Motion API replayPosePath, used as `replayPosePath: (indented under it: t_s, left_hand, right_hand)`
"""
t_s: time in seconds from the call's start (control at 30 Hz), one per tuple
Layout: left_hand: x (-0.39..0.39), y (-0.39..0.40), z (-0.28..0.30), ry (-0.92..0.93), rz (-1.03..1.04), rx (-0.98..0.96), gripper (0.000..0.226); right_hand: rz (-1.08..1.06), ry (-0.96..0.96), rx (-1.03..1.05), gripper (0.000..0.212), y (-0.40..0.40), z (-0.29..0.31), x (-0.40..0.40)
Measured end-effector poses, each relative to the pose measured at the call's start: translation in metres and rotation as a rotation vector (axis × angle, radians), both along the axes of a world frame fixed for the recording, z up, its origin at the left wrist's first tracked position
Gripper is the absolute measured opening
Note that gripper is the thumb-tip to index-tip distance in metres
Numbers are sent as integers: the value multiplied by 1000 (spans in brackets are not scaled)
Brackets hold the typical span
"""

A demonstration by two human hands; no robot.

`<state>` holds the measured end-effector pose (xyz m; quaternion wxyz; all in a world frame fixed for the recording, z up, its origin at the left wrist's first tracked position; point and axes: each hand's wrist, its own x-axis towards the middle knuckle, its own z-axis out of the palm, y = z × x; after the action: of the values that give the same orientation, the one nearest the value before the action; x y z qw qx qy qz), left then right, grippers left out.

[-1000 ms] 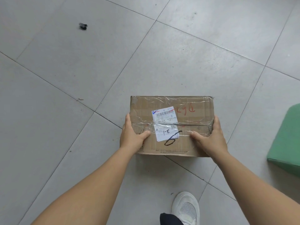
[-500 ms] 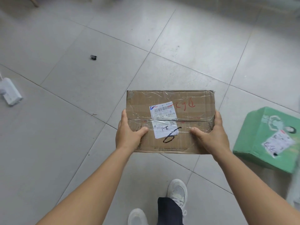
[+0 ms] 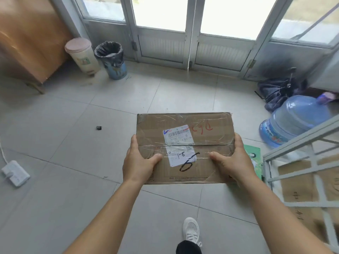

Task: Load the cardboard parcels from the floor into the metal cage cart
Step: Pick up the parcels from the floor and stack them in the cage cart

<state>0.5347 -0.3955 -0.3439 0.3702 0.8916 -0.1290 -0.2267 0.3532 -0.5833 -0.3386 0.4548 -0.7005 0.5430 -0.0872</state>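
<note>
A taped brown cardboard parcel (image 3: 185, 131) with a white shipping label and a black "6" is up in the air in front of me. My left hand (image 3: 137, 162) grips its left side with the thumb on top. My right hand (image 3: 233, 162) grips its right side the same way. The metal cage cart (image 3: 300, 138) stands at the right edge, its grey bars beside the parcel's right end. Brown cardboard (image 3: 297, 184) shows through the bars inside it. A green parcel (image 3: 254, 156) lies on the floor, mostly hidden behind my right hand.
A blue water jug (image 3: 293, 120) lies behind the cart, with a dark bag (image 3: 278, 90) beyond it. Two bins (image 3: 110, 59) and a wooden cabinet (image 3: 31, 39) stand at the back left by glass doors (image 3: 192, 33). A white power strip (image 3: 15, 173) lies left. My shoe (image 3: 191, 230) is below.
The parcel has come up off the floor, still held in both hands. My view has tilted up, so the doors, bins, water jug and cage cart now show.
</note>
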Motion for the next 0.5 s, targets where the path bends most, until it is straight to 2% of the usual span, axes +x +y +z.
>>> replayPosePath:
  t_s: [0.23, 0.4, 0.5]
  left_hand:
    - [-41, -6, 110, -175, -226, -73, 94]
    - [-82, -18, 184, -264, -405, -169, 78]
    - [-110, -33, 220, -294, -505, -234, 85]
  right_hand:
    - [-136, -47, -124, 83, 26, 124, -73]
    - [-290, -47, -202, 101, 45, 191, -137]
    - [-386, -35, -269, 106, 54, 228, -180]
